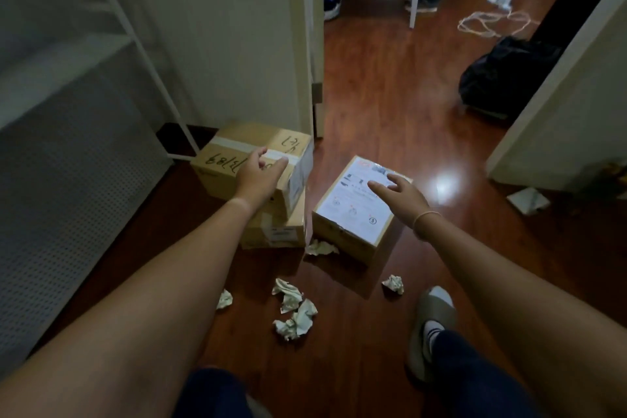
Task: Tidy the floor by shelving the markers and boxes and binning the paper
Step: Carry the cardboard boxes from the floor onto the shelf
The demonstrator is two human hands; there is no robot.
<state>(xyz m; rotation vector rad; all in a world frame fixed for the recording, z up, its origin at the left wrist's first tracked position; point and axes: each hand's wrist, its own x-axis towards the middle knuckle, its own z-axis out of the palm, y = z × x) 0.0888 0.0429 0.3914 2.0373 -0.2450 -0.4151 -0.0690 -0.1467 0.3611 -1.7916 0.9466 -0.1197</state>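
Observation:
Two cardboard boxes are stacked on the wooden floor: a taped box with handwriting (237,153) rests on a flatter box (278,234). My left hand (258,173) hovers over the top box's near side, fingers apart, holding nothing. To the right stands a third box with a white printed label (353,207). My right hand (403,193) is spread open just above its far right corner. Several crumpled paper balls (295,309) lie on the floor in front of the boxes. No markers are visible.
A white metal shelf unit (84,85) with a perforated panel stands at the left. A doorway opens ahead; a black bag (505,78) and white cables (495,17) lie beyond. My slippered right foot (431,322) is at lower right. A flat paper (527,200) lies at far right.

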